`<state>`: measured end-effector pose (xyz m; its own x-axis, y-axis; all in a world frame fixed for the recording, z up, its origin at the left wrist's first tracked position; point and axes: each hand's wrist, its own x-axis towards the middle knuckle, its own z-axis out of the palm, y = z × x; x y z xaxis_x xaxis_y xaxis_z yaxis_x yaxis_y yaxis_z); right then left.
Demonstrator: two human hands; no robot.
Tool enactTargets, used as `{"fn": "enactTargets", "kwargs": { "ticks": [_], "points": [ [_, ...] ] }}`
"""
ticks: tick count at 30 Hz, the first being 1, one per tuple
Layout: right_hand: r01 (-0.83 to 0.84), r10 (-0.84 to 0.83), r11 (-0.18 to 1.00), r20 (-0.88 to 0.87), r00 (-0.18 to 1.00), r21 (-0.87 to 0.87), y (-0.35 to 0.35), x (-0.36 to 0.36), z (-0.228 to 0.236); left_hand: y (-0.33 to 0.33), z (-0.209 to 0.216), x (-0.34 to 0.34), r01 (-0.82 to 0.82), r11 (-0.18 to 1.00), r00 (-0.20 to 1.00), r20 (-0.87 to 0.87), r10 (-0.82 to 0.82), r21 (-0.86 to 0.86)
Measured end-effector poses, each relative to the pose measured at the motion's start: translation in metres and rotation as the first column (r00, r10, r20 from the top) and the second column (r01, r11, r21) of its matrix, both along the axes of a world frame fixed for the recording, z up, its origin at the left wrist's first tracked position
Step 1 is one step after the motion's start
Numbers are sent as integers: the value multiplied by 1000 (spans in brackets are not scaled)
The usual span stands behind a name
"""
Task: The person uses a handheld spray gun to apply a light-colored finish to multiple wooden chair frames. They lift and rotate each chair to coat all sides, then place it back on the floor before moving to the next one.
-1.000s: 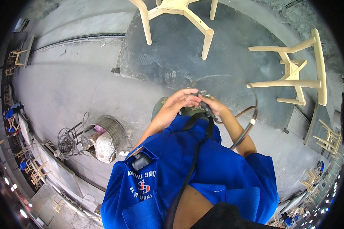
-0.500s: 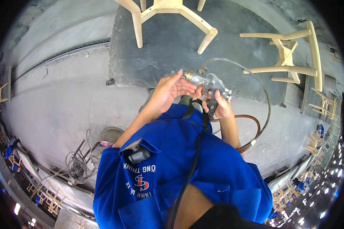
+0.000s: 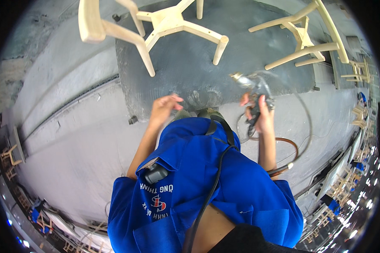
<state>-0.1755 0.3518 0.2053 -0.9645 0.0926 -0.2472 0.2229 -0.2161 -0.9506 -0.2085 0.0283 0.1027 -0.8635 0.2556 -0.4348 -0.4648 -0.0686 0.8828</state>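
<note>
A metal spray gun with a brass-coloured nozzle and a dark handle is in my right hand, the fingers wrapped round its grip. Its nozzle points up and to the left, and motion smears its body. A translucent hose arcs from the gun round to a dark and brown hose beside my right forearm. My left hand is apart from the gun, off to the left, above the near edge of a dark floor mat. Its fingers are curled in, somewhat blurred, with nothing visible between them.
Ahead of me a pale wooden chair frame stands on the mat. A second chair frame lies tipped at the far right. A black cord runs down my blue shirt. More chair frames stand at the right rim.
My left hand has come off the nozzle and moved left, its fingers now curled. My right hand has carried the spray gun to the right. The view has shifted, showing more chair.
</note>
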Motion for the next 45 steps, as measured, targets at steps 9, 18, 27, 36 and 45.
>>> {"fn": "enactTargets", "kwargs": {
  "ticks": [9,18,27,36,45],
  "points": [
    [506,-464,853,-255,848,132,120,-60,52,-83,54,-183,-717,694,454,-711,537,66],
    [669,-669,742,-110,735,-42,184,-43,16,-97,42,-248,-612,731,344,-731,589,301],
    [635,-633,772,-87,769,-4,230,-32,8,-66,61,-208,-694,661,215,-794,568,285],
    [501,-504,863,58,862,58,266,-25,-53,13,77,-27,-851,464,78,-813,578,248],
    [323,-320,944,53,946,-60,268,-95,-58,17,145,17,-916,399,221,-775,592,43]
  ]
}}
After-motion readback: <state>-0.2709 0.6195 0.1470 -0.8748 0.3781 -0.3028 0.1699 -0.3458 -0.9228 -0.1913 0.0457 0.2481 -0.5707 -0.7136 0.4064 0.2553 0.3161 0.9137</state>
